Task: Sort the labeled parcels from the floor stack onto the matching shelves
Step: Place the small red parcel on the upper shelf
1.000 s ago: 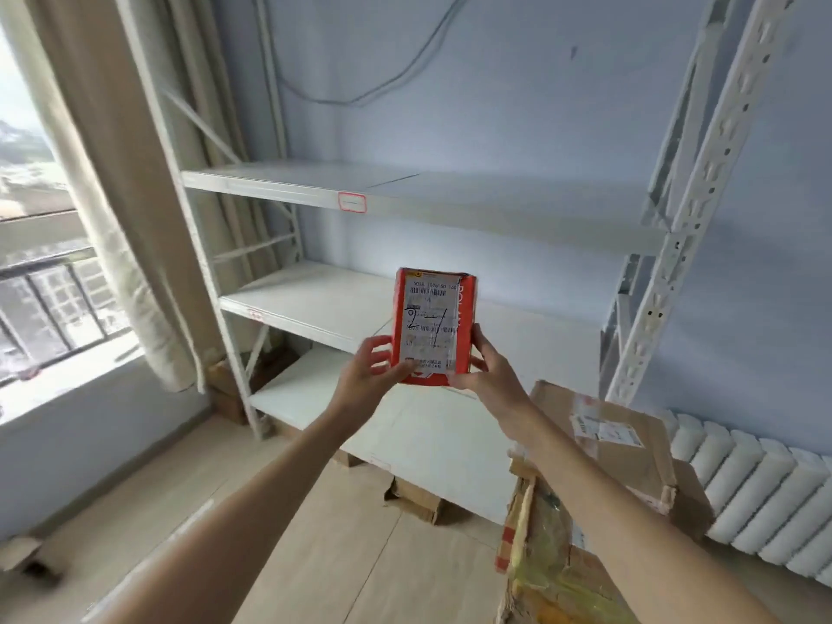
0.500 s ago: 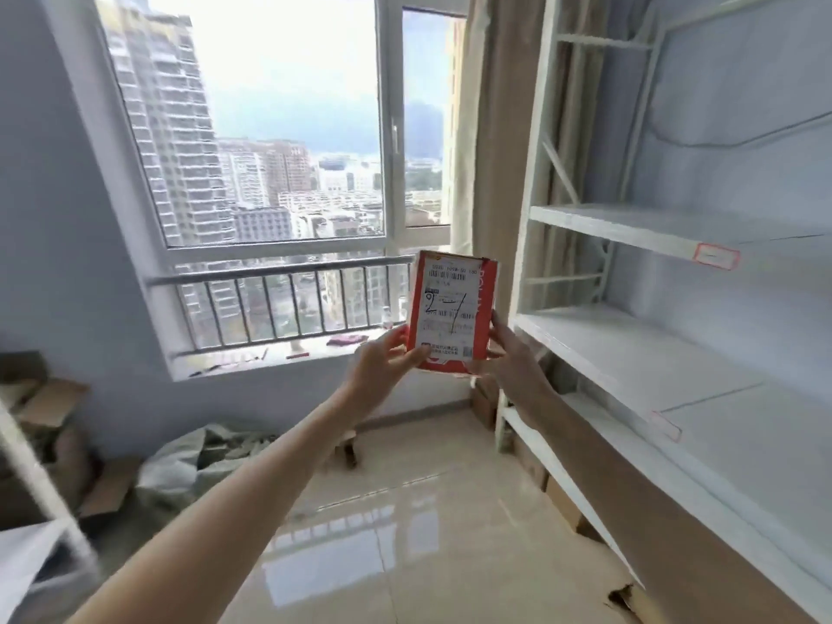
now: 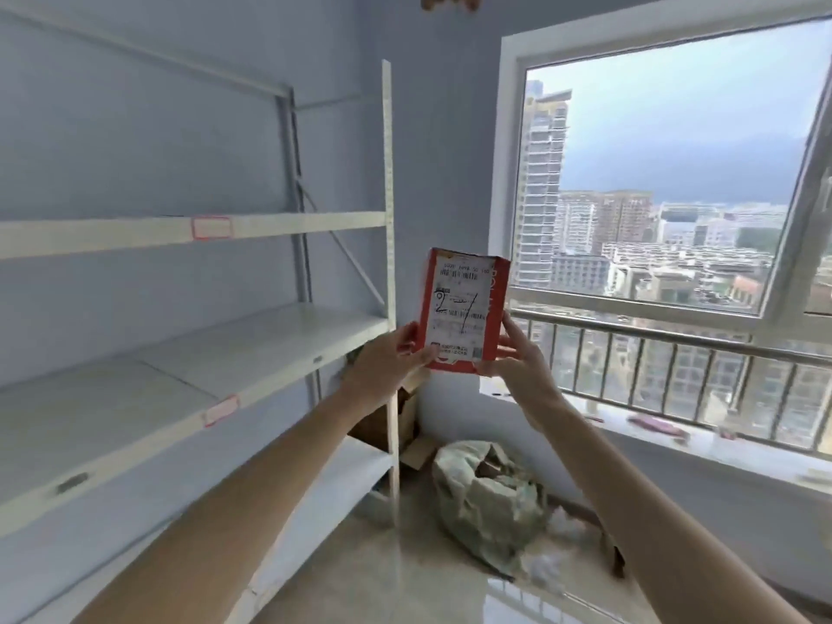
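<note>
Soft grey daylight comes in through the window [image 3: 666, 173] on the right, under a dull, overcast sky. The walls look cool and bluish. The glossy floor [image 3: 450, 592] throws back a pale glare. Straight lines of the shelving [image 3: 387, 218] bow near the frame's edges, and everything is slightly soft and smeared.

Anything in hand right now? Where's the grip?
A red parcel with a white label, held upright by both hands at its lower corners: left hand at the bottom left, right hand at the bottom right.
</note>
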